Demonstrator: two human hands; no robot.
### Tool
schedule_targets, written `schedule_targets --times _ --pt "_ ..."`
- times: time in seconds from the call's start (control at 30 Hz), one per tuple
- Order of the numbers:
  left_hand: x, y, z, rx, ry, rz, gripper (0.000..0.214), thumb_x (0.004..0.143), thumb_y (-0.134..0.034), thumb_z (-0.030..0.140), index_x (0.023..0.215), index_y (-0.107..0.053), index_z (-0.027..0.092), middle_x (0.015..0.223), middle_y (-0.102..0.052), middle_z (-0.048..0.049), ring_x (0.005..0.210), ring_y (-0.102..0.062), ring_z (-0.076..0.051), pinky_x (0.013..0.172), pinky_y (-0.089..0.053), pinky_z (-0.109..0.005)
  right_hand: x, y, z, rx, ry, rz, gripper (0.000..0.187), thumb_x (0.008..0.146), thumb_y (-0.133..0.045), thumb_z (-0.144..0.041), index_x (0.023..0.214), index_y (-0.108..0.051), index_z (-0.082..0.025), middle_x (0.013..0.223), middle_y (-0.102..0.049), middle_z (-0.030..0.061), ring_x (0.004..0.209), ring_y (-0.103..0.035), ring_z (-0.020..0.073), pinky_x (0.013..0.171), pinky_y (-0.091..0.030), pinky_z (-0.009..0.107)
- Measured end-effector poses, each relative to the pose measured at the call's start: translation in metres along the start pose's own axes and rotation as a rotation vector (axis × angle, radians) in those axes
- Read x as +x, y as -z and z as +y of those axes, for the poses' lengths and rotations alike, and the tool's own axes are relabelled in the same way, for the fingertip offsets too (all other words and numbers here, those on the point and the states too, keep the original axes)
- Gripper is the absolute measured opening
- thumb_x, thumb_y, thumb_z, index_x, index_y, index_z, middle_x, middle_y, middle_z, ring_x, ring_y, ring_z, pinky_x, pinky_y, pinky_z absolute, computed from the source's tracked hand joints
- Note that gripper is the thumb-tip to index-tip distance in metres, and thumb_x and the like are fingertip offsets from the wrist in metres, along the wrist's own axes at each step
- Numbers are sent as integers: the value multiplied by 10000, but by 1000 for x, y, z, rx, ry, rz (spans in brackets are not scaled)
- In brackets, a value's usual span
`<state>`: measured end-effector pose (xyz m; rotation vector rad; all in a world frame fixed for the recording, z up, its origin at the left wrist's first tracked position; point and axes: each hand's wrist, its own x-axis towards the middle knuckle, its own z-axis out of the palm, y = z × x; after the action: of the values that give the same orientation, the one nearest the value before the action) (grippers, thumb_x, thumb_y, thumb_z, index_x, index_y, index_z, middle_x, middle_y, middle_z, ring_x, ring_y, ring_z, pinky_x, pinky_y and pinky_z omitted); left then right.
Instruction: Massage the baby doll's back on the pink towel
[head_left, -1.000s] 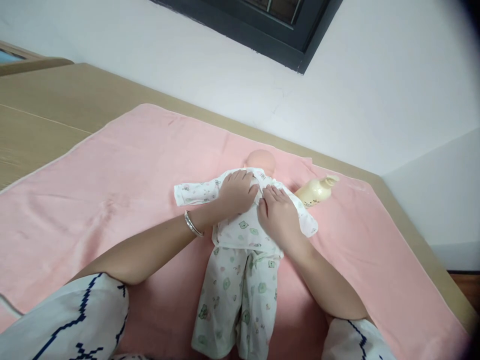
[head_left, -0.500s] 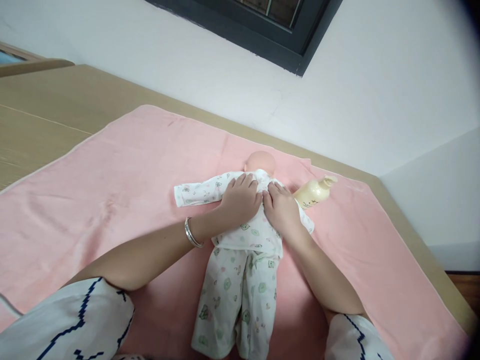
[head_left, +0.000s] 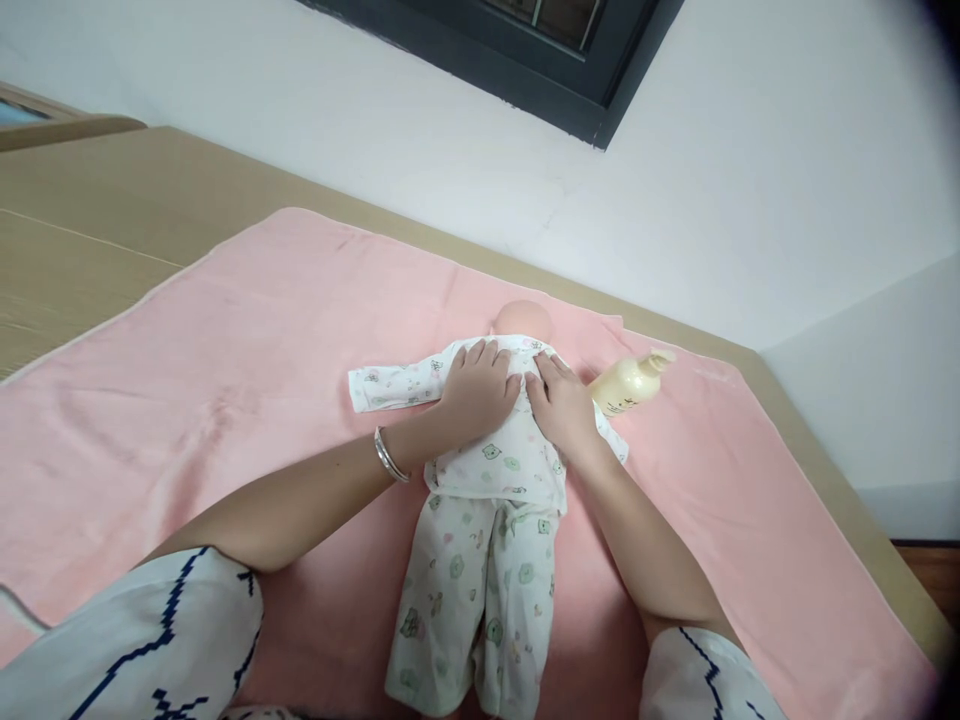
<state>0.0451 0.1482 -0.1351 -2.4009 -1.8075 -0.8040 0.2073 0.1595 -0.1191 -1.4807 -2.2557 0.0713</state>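
A baby doll lies face down on a pink towel, dressed in a white printed top and matching trousers. My left hand lies flat on the doll's upper back, fingers stretched toward the neck; a silver bangle sits on that wrist. My right hand rests flat beside it on the right shoulder, fingers extended. The two hands almost touch at the middle of the back. One empty sleeve stretches out to the left.
A cream pump bottle lies on its side on the towel just right of the doll. The towel covers a wooden tabletop that meets a white wall. A dark window frame is above.
Both hands slid up the doll's back from mid-torso toward the shoulders and stay flat there. The doll and the bottle have barely shifted.
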Motion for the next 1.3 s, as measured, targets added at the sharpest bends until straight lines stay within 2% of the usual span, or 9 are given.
schedule_targets --times 0.23,0.37,0.43,0.63,0.77,0.9,1.0,1.17,1.3 --pt "-5 1 4 26 7 0 436 1027 -359 304 1339 -558 73 1412 -579 -219 1366 -497 -357 1138 -390 -539 -3 -1 -1 16 14 13 454 1037 -328 -360 1364 -562 -149 1422 -606 170 1369 -509 312 1119 -417 504" --pt "-20 12 22 85 -22 -63 489 1031 -365 280 1431 -482 23 1500 -486 -263 1431 -432 -398 1168 -352 -557 2 2 4 24 51 -1 349 1034 -342 -359 1112 -629 -177 1125 -710 142 1104 -625 293 950 -497 430" --pt "-23 18 26 84 -58 -75 463 1026 -378 259 1407 -501 27 1472 -506 -265 1412 -448 -396 1150 -368 -555 3 4 3 21 64 -11 320 1034 -345 -349 1031 -621 -188 1032 -708 122 1011 -632 283 896 -504 413" --pt "3 15 -4 -12 -86 -88 336 1034 -335 271 1113 -628 125 1146 -663 -157 1110 -600 -304 988 -483 -467 -15 12 -23 -80 84 5 347 1032 -305 -253 1119 -628 -159 1178 -699 162 1178 -597 319 1012 -471 463" --pt "11 11 -15 -13 -35 -141 366 1044 -321 299 1176 -610 117 1195 -662 -158 1125 -606 -305 994 -481 -468 -22 15 -32 -74 32 -41 362 1041 -304 -263 1113 -646 -174 1167 -720 140 1246 -590 320 1011 -488 452" --pt "-5 15 5 53 -50 -112 409 1042 -328 276 1301 -565 66 1331 -604 -207 1289 -530 -344 1084 -423 -498 -10 12 -15 -22 -14 -66 406 1057 -315 -366 1247 -612 -165 1339 -658 150 1322 -548 338 1039 -478 480" --pt "-13 18 16 73 -61 -74 422 1035 -363 275 1352 -532 55 1416 -555 -219 1365 -472 -356 1103 -406 -505 0 7 -3 -13 -2 -64 449 1056 -290 -381 1209 -628 -128 1295 -670 185 1269 -577 342 1056 -462 501" --pt "6 17 -6 28 -85 -132 351 1034 -340 291 1160 -620 121 1227 -651 -155 1184 -580 -304 1012 -459 -468 -12 9 -18 -32 0 -67 504 1044 -292 -333 1378 -559 -67 1465 -565 212 1419 -467 371 1173 -374 558" --pt "16 12 -18 100 -124 -220 412 1038 -294 316 1125 -635 101 1251 -641 -181 1208 -562 -340 1017 -447 -498 -27 13 -36 -7 -18 -126 508 1029 -314 -297 1389 -579 -55 1517 -523 196 1492 -384 361 1225 -342 527"
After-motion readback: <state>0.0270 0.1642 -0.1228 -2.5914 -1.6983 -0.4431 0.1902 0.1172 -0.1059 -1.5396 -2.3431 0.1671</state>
